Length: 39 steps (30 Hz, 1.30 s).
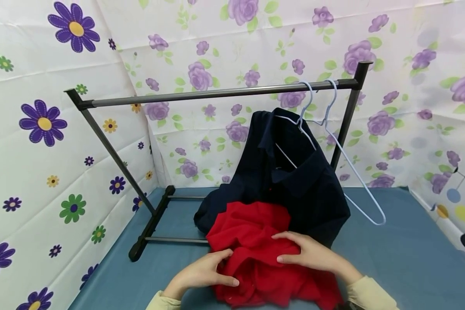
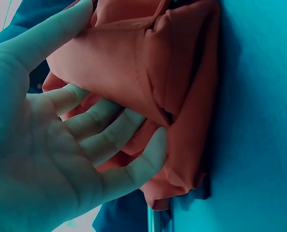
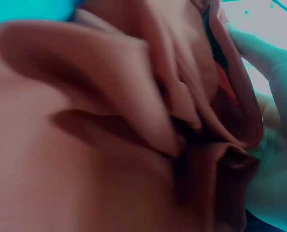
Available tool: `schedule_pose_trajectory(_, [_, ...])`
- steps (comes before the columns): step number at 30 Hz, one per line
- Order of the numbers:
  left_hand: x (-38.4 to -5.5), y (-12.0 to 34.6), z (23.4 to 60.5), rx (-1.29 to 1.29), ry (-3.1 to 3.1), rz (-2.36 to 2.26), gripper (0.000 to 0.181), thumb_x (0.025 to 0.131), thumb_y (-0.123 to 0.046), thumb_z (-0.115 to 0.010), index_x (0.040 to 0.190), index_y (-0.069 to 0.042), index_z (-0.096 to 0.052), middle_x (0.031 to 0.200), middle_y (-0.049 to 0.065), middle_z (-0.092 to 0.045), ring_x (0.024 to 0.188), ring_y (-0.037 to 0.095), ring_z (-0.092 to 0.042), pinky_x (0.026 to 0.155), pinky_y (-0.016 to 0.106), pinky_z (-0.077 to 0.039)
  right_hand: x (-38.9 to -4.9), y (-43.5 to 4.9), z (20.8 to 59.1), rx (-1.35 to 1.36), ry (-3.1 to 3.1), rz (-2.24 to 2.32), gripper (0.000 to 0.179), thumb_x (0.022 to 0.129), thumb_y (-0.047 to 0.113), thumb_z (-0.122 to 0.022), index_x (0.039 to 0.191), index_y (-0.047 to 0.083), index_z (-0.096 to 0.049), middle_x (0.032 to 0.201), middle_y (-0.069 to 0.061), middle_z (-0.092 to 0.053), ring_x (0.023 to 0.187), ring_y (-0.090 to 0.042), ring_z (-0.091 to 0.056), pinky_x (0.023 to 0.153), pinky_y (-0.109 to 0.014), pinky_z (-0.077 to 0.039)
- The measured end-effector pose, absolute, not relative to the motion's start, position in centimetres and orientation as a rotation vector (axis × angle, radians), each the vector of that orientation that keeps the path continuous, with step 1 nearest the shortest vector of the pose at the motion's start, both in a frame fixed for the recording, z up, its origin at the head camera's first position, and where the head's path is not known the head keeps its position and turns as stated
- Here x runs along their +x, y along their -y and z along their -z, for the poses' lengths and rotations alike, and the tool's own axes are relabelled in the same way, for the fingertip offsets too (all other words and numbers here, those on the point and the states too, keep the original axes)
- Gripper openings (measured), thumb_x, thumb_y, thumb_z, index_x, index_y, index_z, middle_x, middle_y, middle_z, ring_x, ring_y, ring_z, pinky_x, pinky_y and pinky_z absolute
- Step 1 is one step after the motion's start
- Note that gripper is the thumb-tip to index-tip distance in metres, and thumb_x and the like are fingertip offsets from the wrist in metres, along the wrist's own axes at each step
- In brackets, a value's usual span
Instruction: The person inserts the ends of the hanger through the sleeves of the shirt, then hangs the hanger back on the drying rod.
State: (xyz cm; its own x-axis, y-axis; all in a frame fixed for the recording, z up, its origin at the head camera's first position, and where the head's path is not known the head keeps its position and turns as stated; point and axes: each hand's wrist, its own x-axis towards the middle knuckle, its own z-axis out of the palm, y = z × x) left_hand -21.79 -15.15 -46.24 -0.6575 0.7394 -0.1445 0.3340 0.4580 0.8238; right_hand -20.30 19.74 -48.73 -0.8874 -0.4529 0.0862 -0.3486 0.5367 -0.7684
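Observation:
A crumpled red garment (image 1: 255, 228) lies in a heap at the front of the table, overlapping the lower part of a dark navy collared shirt (image 1: 310, 189). At the heap's left side my left hand (image 1: 201, 271) touches it with thumb and fingers spread apart. The left wrist view shows its loosely bent fingers (image 2: 105, 140) against the red folds. On the right side my right hand (image 1: 314, 254) rests on the cloth, thumb and fingers apart. Red folds fill most of the right wrist view, part of that hand showing at its right edge.
The navy shirt hangs on a pale hanger (image 1: 303, 114) from the bar of a black metal rack (image 1: 217, 93). A bare pale hanger (image 1: 352, 168) hangs to its right. Flowered sheets (image 1: 201, 38) stand behind and left of the blue-grey tabletop (image 1: 403, 258).

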Motion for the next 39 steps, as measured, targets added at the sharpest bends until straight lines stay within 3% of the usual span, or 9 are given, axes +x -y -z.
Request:
schedule_pose_trajectory(10, [-21.9, 14.9, 46.9, 0.904, -2.210, -1.070, 0.046, 0.089, -0.034, -0.078, 0.128, -0.019, -0.058, 0.105, -0.011, -0.063, 0.090, 0.007, -0.060, 0.076, 0.026, -0.051, -18.9, -19.6, 48.9, -0.773, -2.579, 1.125, 0.060, 0.085, 0.055, -0.076, 0.137, 0.036, -0.056, 0.126, 0.009, -0.054, 0.114, -0.015, -0.051, 0.093, -0.034, -0.047])
schedule_pose_trajectory(19, [-21.6, 15.5, 45.8, 0.903, -2.225, -1.105, 0.045, 0.092, -0.037, -0.074, 0.132, -0.024, -0.057, 0.110, -0.011, -0.065, 0.094, 0.008, -0.062, 0.079, 0.027, -0.052, -19.1, -19.6, 47.7, -0.852, -2.714, 1.164, 0.028, 0.088, 0.053, -0.074, 0.109, 0.037, -0.066, 0.094, 0.017, -0.065, 0.082, -0.005, -0.058, 0.072, -0.025, -0.050])
schedule_pose_trajectory(23, [-21.5, 15.9, 44.1, 0.870, -2.240, -1.183, 0.041, 0.093, -0.037, -0.073, 0.129, -0.023, -0.057, 0.110, -0.007, -0.066, 0.094, 0.012, -0.064, 0.077, 0.029, -0.053, -19.1, -19.4, 45.5, -0.907, -2.774, 1.200, 0.022, 0.090, 0.050, -0.074, 0.105, 0.038, -0.066, 0.083, 0.018, -0.066, 0.071, -0.004, -0.057, 0.065, -0.025, -0.049])
schedule_pose_trajectory(29, [-21.4, 16.6, 40.1, 0.836, -2.251, -1.381, 0.030, 0.095, -0.031, -0.073, 0.116, -0.015, -0.059, 0.100, 0.006, -0.067, 0.083, 0.021, -0.064, 0.069, 0.032, -0.055, -19.1, -18.6, 40.8, -0.998, -2.901, 1.306, 0.028, 0.089, 0.044, -0.077, 0.112, 0.034, -0.066, 0.099, 0.017, -0.066, 0.082, -0.005, -0.062, 0.073, -0.026, -0.053])
schedule_pose_trajectory(33, [-21.6, 16.5, 37.1, 0.855, -2.404, -1.498, 0.026, 0.092, -0.032, -0.076, 0.109, -0.019, -0.062, 0.093, 0.006, -0.068, 0.076, 0.023, -0.063, 0.064, 0.034, -0.055, -19.6, -18.2, 37.2, -1.036, -3.067, 1.351, 0.034, 0.086, 0.038, -0.082, 0.115, 0.028, -0.067, 0.104, 0.015, -0.062, 0.086, -0.006, -0.060, 0.073, -0.027, -0.051])
schedule_pose_trajectory(39, [-21.9, 15.8, 33.2, 0.949, -2.477, -1.814, 0.026, 0.093, -0.021, -0.076, 0.115, -0.015, -0.063, 0.105, 0.008, -0.067, 0.090, 0.027, -0.069, 0.072, 0.039, -0.060, -20.4, -18.1, 32.9, -0.997, -3.232, 1.407, 0.037, 0.083, 0.030, -0.086, 0.115, 0.022, -0.068, 0.106, 0.011, -0.060, 0.083, -0.007, -0.057, 0.065, -0.027, -0.049])
